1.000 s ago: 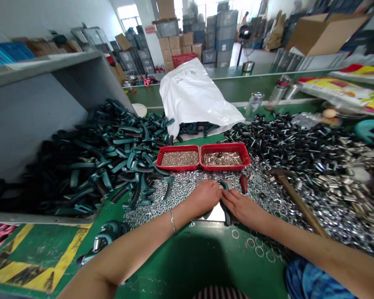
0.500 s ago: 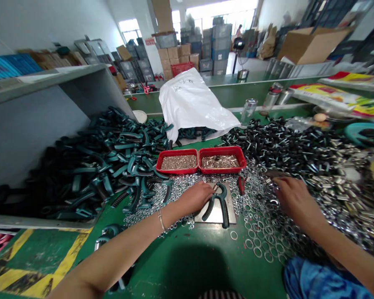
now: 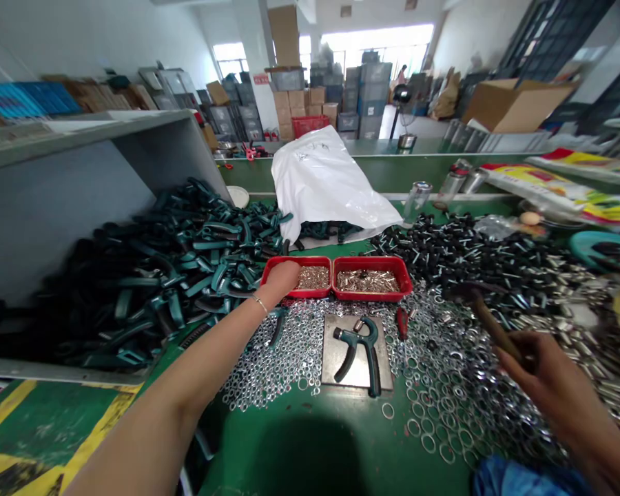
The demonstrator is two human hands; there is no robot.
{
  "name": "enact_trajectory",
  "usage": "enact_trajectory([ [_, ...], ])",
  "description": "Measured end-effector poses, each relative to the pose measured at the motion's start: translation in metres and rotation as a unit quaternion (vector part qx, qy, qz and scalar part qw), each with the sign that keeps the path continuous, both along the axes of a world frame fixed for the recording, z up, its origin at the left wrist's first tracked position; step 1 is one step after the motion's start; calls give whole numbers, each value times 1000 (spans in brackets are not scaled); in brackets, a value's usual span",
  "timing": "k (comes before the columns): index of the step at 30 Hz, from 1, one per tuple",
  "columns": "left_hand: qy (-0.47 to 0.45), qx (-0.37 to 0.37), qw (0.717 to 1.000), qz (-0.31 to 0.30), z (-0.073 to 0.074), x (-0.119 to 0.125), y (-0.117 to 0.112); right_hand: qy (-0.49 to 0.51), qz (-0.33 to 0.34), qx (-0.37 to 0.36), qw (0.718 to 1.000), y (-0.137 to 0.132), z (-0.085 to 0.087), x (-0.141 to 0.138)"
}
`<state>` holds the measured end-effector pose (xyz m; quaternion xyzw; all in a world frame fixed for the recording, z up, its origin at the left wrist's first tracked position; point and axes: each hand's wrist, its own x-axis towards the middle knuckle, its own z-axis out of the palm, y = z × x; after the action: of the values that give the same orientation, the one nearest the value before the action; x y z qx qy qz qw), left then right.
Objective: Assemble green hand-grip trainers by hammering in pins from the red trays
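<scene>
My left hand (image 3: 284, 275) dips into the left red tray (image 3: 331, 280), which holds tiny shiny metal parts; its fingertips are hidden. My right hand (image 3: 540, 368) is closed around the wooden handle of a hammer (image 3: 496, 331), whose dark head is over the parts at the right. Between the hands a teal and black hand grip strengthener (image 3: 375, 355) lies on a square metal plate (image 3: 331, 375), legs toward me. A red-handled screwdriver (image 3: 402, 324) lies just right of the plate.
A second red tray (image 3: 409, 282) holds small metal pins. Teal grips (image 3: 207, 241) are heaped at the left beside a grey shelf unit (image 3: 145, 165). Metal rings (image 3: 428, 406), black-headed screws (image 3: 444, 241) and metal sleeves (image 3: 563, 310) spread rightward. A white bag (image 3: 331, 179) stands behind.
My left hand has left the grip on the plate and moved up and left into the left red tray. My right hand has drawn back toward me, the hammer now plainly in it.
</scene>
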<state>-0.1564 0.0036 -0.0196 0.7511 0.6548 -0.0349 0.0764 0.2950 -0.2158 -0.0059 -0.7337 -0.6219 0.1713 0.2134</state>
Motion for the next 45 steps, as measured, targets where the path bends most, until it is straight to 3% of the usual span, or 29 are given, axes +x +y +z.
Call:
enact_trajectory([
  [2,-31,31,999,9,-12,-4,0,128,42,-80,988,-13,1,-23],
  [4,-68,57,996,13,-20,-8,1,180,110,-148,966,-23,3,-51],
  [8,-142,101,985,15,-25,-14,1,140,178,-131,965,-23,15,-100],
  [12,-198,152,968,33,-22,-21,-3,85,198,-138,967,-5,17,-123],
  [15,-239,169,955,46,-22,-29,-4,130,226,-200,945,2,12,-127],
  [17,-271,162,948,48,-26,-34,-2,164,203,-180,948,1,11,-126],
  [20,-314,140,938,36,-32,-36,2,138,181,-156,961,-3,5,-122],
  [23,-338,128,932,15,-34,-32,3,165,195,-230,939,0,-7,-114],
  [26,-350,128,928,-2,-32,-26,2,232,167,-230,930,6,-18,-107],
  [32,-332,191,923,25,-19,-23,-2,208,166,-213,940,8,-31,-105],
  [35,-338,215,916,25,-6,-6,-24,252,157,-214,931,2,-38,-106],
  [38,-418,131,897,-49,0,33,-65,336,108,-198,915,-4,-40,-108],
  [41,-447,-15,889,-101,-8,79,-101,412,39,-200,888,-6,-39,-110],
  [45,-373,-14,920,-122,-25,115,-110,454,8,-218,864,-5,-44,-106],
])
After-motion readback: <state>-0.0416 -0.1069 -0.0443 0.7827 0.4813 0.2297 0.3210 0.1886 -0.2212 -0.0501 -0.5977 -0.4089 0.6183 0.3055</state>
